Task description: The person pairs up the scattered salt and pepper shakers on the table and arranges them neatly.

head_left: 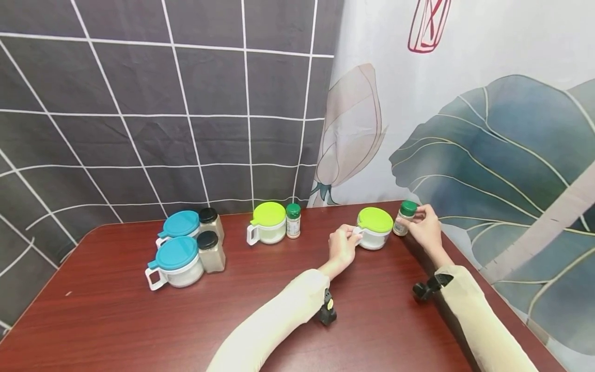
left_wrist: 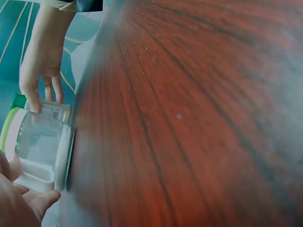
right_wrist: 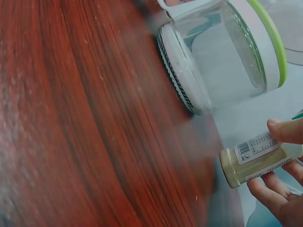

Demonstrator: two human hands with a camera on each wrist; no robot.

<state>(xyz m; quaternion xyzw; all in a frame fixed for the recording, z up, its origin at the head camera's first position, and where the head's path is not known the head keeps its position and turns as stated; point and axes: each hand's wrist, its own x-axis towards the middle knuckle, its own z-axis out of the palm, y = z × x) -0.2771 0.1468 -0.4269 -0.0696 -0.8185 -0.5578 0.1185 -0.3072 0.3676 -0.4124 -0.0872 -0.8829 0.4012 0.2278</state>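
Note:
My left hand (head_left: 342, 247) pinches the white handle of a clear seasoning jar (head_left: 373, 239) with a lime-green lid, which stands upright on the table near its back right. In the left wrist view, the fingers and thumb are at that handle (left_wrist: 35, 175). Just right of the jar, my right hand (head_left: 426, 230) holds a small spice bottle (head_left: 401, 225) with a dark green cap between thumb and fingers. Pale tan powder and a barcode label show on the bottle (right_wrist: 255, 153) in the right wrist view. Whether its base touches the table I cannot tell.
Another lime-lidded jar (head_left: 271, 234) and green-capped spice bottle (head_left: 293, 227) stand at the back middle. To the left are two blue-lidded jars (head_left: 186, 274) beside two black-capped bottles (head_left: 213, 258). Curtains hang behind the brown table (head_left: 279, 310).

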